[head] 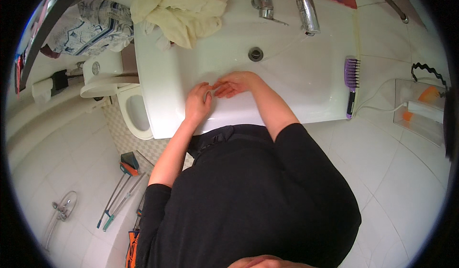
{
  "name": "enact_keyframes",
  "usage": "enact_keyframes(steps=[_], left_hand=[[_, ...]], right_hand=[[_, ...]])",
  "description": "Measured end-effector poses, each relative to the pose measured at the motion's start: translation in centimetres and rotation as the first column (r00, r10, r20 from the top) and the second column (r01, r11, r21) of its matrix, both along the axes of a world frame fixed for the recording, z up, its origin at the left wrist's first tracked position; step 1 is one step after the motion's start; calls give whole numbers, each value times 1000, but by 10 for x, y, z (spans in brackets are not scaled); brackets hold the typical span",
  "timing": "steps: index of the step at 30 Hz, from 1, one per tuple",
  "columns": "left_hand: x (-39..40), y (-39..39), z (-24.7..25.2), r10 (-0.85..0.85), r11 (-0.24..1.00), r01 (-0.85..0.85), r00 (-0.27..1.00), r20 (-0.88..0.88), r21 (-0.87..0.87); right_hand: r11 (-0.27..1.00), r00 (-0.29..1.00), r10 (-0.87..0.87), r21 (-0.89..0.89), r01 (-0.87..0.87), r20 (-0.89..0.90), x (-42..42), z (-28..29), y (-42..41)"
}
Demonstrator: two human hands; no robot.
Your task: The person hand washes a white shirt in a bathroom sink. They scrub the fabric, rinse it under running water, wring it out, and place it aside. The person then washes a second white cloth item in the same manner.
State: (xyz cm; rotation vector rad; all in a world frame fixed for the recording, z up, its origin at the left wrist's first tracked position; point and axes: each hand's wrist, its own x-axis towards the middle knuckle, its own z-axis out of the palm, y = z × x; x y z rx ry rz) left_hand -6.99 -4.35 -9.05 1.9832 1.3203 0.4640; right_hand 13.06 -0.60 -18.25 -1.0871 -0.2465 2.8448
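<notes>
Both hands are over the near left part of a white sink basin [304,74]. My left hand [198,99] has its fingers pointing away from me, the thumb a little apart, and nothing shows in it. Close to its right, with the fingertips near or touching it, my right hand [235,83] is turned to the left, wet, its fingers loosely curled and apart, holding nothing visible. Behind the hands lies a round metal drain [255,54]. A chrome faucet spout [307,13] and a mixer lever [266,10] stand at the back of the basin.
Pale yellow cloth [179,12] hangs over the back left corner of the basin. A purple hairbrush [351,85] rests on the right rim. Left of the basin are a toilet [136,112] and a patterned cloth [93,28]. A clear wall holder [419,110] is at right.
</notes>
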Motion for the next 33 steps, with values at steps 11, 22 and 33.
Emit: enact_keyframes(steps=[11,22,33], left_hand=[[0,-2,3,98,992,-92,993,69,-83],[-4,-3,-7,77,997,-78,996,38,11],[-4,-4,-4,99,994,-98,995,22,-42]], right_hand=[[812,-149,-537,461,-359,830,189,4,-17],[505,103,-552,430,-749,828,105,9,-5],[360,65,-595,338,-869,801,92,18,-5]])
